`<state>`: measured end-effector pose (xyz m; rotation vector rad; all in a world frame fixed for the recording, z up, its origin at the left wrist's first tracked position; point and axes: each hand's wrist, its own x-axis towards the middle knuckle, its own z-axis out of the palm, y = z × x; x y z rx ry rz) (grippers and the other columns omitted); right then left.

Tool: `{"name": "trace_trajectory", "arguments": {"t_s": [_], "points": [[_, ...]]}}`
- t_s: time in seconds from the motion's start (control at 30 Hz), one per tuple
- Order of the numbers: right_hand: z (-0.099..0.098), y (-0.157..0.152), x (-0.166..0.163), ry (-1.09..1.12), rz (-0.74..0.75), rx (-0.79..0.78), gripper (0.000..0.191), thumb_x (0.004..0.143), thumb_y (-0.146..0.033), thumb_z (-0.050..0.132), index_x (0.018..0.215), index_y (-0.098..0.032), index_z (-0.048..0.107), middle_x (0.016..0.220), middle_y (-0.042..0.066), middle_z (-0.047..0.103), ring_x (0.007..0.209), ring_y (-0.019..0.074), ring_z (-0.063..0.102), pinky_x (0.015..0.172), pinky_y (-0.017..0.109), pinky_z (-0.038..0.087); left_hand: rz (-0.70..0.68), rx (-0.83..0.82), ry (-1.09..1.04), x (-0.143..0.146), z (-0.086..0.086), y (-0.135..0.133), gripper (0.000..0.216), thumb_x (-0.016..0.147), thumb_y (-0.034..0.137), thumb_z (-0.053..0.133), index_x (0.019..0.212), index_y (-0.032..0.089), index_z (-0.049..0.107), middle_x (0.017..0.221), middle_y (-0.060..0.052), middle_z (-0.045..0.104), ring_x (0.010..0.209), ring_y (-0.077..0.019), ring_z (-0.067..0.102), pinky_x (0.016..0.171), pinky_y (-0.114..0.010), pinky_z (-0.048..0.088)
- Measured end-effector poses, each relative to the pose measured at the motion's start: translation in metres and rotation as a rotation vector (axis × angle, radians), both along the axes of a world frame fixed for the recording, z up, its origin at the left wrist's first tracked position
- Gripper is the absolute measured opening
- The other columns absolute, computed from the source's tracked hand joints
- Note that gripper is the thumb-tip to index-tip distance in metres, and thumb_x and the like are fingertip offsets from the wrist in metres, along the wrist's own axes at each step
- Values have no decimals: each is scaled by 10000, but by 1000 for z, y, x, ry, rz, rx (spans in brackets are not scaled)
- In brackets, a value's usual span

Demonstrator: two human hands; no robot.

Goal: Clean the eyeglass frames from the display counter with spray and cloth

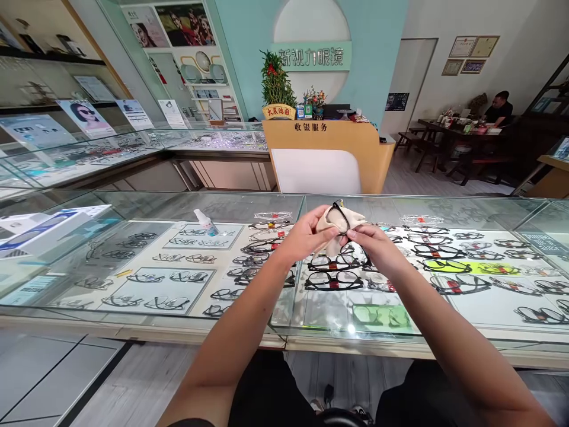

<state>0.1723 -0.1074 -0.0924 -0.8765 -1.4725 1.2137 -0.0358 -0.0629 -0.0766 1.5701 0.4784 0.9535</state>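
Above the glass counter I hold a pair of black-framed eyeglasses (pixel 336 206) wrapped partly in a cream cleaning cloth (pixel 355 218). My left hand (pixel 306 237) is closed on the cloth, which lies around a lens. Pinched fingers of my right hand (pixel 373 244) grip the eyeglasses' frame at the cloth's right edge. One dark temple seems to hang below, between the hands; the rest of the frame is hidden by cloth and fingers. A small white spray bottle (pixel 205 222) with a blue-and-red label stands on the counter, left of my hands.
Rows of eyeglasses (pixel 333 280) lie inside the glass display counter (pixel 299 323). A white box (pixel 57 231) sits on its left end. Beyond are a wooden reception desk (pixel 373 148) with plants, more display cases (pixel 217 142), and a seated person (pixel 498 111) at a dark table.
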Motion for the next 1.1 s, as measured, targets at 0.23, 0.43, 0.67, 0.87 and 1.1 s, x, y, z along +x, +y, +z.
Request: {"name": "trace_trajectory", "arguments": {"t_s": [0.23,0.43,0.67,0.87,1.1], "points": [[-3,-5,-10,-27,1,33,410,898,-657,785,863,-261,885,1055,73,789,1175,296,667,1098,417,465,414,129,-127,18,-6,-7,554,924,726,718,889,177,649,681,13,615,582,-104,529,559,-227,437],[2,-5,-5,34,-8,7,367,896,-631,804,821,-278,870,1108,57,781,1172,293,674,1089,409,481,58,-76,-96,8,5,-9,616,723,550,974,1115,183,672,831,-29,722,642,-161,670,590,-266,526],[-1,-13,-25,-25,-33,71,468,920,-706,730,863,-261,862,1076,84,761,1310,322,603,1131,432,482,494,36,-240,33,-7,-18,570,874,735,770,806,199,587,596,52,505,467,-73,439,447,-219,348],[-2,-7,-11,79,-66,-32,353,903,-612,792,835,-271,855,951,41,731,1029,260,666,1080,406,476,64,-148,-152,9,-5,-3,582,808,625,891,1129,196,662,763,-6,679,622,-163,657,553,-259,533],[-6,-8,-25,54,-59,31,508,871,-751,751,839,-252,846,1030,78,746,1153,303,651,1010,418,524,274,-87,-261,30,-7,-17,538,750,541,965,1003,192,644,736,46,603,536,-61,507,499,-189,447]]}}
